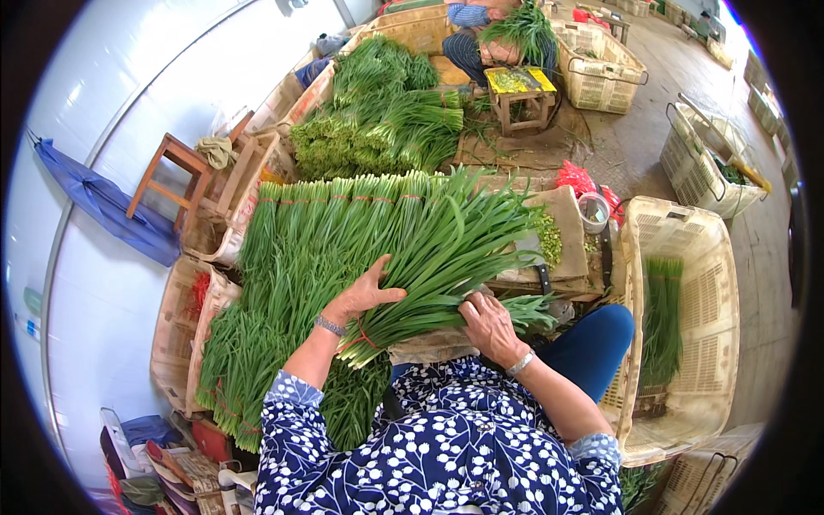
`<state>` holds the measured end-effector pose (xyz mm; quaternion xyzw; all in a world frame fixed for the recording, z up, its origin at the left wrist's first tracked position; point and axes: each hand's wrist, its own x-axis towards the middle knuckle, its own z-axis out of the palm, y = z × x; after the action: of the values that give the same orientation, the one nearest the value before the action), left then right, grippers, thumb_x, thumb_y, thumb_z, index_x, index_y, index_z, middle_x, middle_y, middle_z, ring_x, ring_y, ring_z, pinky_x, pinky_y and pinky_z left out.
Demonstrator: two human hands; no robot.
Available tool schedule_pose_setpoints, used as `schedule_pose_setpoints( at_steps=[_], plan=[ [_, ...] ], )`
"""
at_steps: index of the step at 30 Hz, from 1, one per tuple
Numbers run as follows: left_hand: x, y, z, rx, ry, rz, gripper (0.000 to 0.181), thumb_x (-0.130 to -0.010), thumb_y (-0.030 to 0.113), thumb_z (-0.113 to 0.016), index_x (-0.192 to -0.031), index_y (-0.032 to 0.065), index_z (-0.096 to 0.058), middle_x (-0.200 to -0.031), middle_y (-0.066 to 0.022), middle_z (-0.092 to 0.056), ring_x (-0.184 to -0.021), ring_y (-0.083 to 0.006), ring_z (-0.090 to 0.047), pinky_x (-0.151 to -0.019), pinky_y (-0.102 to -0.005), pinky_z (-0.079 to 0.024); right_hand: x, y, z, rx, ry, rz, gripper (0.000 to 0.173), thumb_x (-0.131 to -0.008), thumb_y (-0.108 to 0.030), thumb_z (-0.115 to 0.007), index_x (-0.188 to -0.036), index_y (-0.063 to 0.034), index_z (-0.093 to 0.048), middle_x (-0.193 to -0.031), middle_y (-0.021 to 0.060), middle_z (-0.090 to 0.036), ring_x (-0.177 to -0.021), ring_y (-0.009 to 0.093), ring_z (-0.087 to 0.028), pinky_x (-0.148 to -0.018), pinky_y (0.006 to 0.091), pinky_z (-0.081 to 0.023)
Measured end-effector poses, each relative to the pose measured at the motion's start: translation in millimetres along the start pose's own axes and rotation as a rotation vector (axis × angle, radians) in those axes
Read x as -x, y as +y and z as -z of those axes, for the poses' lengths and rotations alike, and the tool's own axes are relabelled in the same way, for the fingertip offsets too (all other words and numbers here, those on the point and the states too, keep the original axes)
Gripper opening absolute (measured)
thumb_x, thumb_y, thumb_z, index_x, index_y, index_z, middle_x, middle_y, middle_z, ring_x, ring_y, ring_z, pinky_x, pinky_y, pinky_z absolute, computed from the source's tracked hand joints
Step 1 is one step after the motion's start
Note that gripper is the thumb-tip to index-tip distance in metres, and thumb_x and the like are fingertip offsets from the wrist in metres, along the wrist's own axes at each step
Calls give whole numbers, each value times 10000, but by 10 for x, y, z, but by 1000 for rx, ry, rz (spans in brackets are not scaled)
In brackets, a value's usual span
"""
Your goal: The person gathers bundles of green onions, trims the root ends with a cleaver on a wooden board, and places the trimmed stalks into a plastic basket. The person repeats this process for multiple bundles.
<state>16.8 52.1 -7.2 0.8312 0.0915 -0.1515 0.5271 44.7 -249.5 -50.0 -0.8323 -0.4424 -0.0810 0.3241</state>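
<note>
A large bundle of long green leafy stalks, likely Chinese chives [438, 257], lies slanted across my lap, its pale cut ends at the lower left with a red band [367, 336] around them. My left hand [368, 290] rests on the bundle's left side, thumb and fingers spread apart. On its near right side, my right hand [490, 322] has curled fingers closed on some leaves. Beyond and to the left are rows of upright-looking banded chive bundles [335, 219]. A knife with a black handle [544, 278] lies on the cloth-covered stand [570, 248] beside chopped stem bits [549, 241].
At my right stands a plastic crate [721, 322] holding chive bundles [663, 315]. Red ties [576, 179] and a clear plastic cup [593, 211] lie ahead. A wooden stool [523, 96] stands before another person [470, 38]. Crates [170, 347] and a wooden chair [170, 174] line the left.
</note>
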Motion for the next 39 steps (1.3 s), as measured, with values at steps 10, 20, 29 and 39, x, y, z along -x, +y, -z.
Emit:
schedule_pose_setpoints(
  at_steps=[10,20,29,39],
  plan=[
    [11,166,-89,235,-27,92,866,-799,358,-791,-1390,-139,-401,-1317,-206,-564,-1171,-249,-566,-1024,-348,-434,43,-26,325,-60,63,72,515,-804,-267,-739,-1231,-83,-517,-1221,167,-536,-1171,355,-526,-1104,498,-371],
    [52,-128,-137,214,239,35,597,-839,256,-710,-1278,-109,-535,-1146,-122,-650,-977,-169,-615,-890,-308,-490,-335,-249,580,-84,367,252,233,-775,-97,-747,-974,-67,-628,-978,66,-601,-980,261,-612,-997,476,-481],
    [55,-135,-153,283,185,-10,435,-859,201,-662,-1200,-64,-613,-1020,-48,-674,-880,-115,-586,-824,-271,-480,-488,101,789,-161,684,-42,52,-862,-41,-655,-890,-2,-636,-883,138,-651,-854,325,-644,-839,410,-536],
    [14,-175,-147,252,207,-10,466,-832,225,-686,-1179,-78,-618,-1002,-62,-673,-856,-124,-588,-806,-275,-489,-683,419,853,0,629,-194,128,-846,-152,-698,-876,-28,-686,-825,111,-634,-803,299,-615,-709,389,-493]
  ],
)
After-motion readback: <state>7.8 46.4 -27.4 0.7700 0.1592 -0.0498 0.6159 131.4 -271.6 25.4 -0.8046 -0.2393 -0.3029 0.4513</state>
